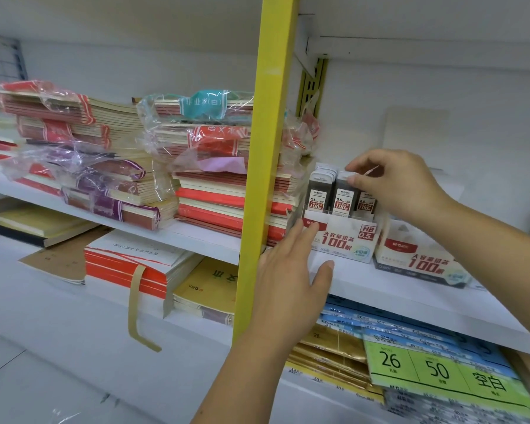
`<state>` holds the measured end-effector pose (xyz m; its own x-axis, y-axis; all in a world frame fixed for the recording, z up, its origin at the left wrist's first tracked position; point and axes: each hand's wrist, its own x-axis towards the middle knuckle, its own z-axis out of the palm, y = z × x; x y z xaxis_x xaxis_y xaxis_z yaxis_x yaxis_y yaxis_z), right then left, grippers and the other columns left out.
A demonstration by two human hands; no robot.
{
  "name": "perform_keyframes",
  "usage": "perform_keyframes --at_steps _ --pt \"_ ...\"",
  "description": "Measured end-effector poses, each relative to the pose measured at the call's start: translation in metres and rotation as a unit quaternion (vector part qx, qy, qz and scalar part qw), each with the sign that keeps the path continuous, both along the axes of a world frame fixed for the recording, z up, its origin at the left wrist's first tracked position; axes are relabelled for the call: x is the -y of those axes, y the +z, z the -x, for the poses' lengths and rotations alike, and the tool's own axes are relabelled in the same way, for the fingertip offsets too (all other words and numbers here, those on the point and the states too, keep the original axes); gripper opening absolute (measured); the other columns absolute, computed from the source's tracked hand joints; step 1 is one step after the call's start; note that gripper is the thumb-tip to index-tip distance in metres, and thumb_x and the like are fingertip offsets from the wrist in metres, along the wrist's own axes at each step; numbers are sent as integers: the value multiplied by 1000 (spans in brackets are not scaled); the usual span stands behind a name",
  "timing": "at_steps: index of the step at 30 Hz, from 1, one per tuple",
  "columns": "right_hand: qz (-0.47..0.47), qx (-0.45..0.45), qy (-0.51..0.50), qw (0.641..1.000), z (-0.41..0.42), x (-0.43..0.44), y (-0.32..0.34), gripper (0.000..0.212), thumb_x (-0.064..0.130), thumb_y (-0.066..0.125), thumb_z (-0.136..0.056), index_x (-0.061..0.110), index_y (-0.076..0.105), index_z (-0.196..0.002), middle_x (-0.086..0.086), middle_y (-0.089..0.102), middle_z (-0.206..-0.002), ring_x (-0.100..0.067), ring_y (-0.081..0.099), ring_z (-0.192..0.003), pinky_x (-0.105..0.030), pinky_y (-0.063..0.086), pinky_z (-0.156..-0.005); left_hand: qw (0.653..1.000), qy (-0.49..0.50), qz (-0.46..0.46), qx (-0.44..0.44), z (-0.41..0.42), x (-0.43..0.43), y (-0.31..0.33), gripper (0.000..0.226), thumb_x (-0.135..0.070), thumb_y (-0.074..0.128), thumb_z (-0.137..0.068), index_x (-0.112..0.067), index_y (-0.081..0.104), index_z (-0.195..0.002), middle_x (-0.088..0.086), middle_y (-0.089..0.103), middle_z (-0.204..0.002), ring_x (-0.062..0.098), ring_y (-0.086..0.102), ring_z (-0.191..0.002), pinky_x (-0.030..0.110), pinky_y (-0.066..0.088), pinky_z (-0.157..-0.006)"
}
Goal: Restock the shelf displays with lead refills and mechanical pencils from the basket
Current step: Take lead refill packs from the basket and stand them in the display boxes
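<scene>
A white cardboard display box (346, 240) marked HB 0.5 stands on the white shelf (410, 289) right of the yellow post. Several dark lead refill cases (317, 194) stand upright in it in rows. My right hand (395, 185) reaches over the box and pinches the top of a refill case (364, 200) in the right-hand row. My left hand (291, 267) lies with straight fingers against the box's left front corner, thumb on the shelf edge. A second, similar display box (423, 261) sits to the right. No basket or mechanical pencils are in view.
A yellow upright post (263, 179) splits the shelving. Left of it, stacks of wrapped red and purple exercise books (104, 166) fill two shelves. Below the refill shelf lie blue and green paper packs (441, 371) and gold envelopes (328, 347).
</scene>
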<state>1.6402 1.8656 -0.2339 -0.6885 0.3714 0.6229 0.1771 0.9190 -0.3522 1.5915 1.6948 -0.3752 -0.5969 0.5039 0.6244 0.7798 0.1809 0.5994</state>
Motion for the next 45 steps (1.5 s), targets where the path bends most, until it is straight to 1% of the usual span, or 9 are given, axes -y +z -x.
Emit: perform_keyframes --at_steps 4,8,11,14,21,24,31,38,45 --pt "-171 47 -73 981 -4 4 -3 28 38 59 -93 30 67 -118 5 53 -101 -13 34 -101 -32 33 -81 1000 -7 12 -7 0 2 3 59 -39 53 -101 -34 30 -155 -16 23 -164 3 18 -149 23 10 -119" --pt "-152 20 -44 987 -32 17 -8 38 28 49 -99 27 53 -137 -1 54 -120 -17 37 -116 -27 30 -92 1000 -7 -8 0 -10 9 4 56 -33 56 -100 -29 38 -152 -13 33 -160 2 25 -146 31 25 -122" --pt "-114 -75 26 990 -78 40 -31 28 22 48 -99 22 62 -123 4 60 -107 -6 42 -98 -14 28 -79 998 21 -53 -21 -30 19 -6 49 -37 56 -98 -30 43 -146 -13 45 -148 -5 32 -133 14 26 -109" --pt "-14 -88 108 990 -132 58 -84 20 23 52 -97 30 64 -111 17 61 -95 -2 52 -84 -9 37 -73 999 -19 0 -28 -59 29 -37 49 -47 49 -96 -30 45 -142 -12 50 -140 3 41 -131 21 35 -108" --pt "275 148 26 950 -201 41 -277 29 14 57 -96 43 59 -92 9 65 -90 -3 57 -70 -23 44 -65 937 -122 322 58 -93 49 -187 51 -41 51 -102 -22 41 -148 0 40 -151 19 38 -138 26 27 -110" --pt "331 249 -50 909 -225 32 -366 18 16 53 -97 26 66 -104 5 65 -108 -10 59 -88 -25 45 -77 906 -119 378 152 -112 54 -257 50 -35 56 -100 -18 45 -145 5 45 -146 25 43 -135 27 30 -108" --pt "379 405 -106 825 -262 38 -496 27 21 57 -95 19 62 -122 -3 59 -124 -16 56 -108 -20 43 -82 835 -101 466 277 -141 61 -364 53 -30 65 -94 -15 49 -142 5 49 -143 23 47 -131 25 34 -102" --pt "264 417 -124 861 -240 32 -548 53 38 57 -94 20 43 -142 -4 39 -144 -25 28 -135 -37 27 -113 844 -71 451 283 -131 43 -395 68 -34 68 -93 -14 40 -151 5 33 -160 23 29 -147 35 24 -120" --pt "160 502 -124 841 -226 25 -572 64 54 49 -92 28 27 -146 -4 39 -138 -30 34 -124 -43 36 -103 830 -45 502 239 -131 25 -420 76 -49 68 -88 -21 37 -152 2 40 -154 24 32 -143 37 24 -119"
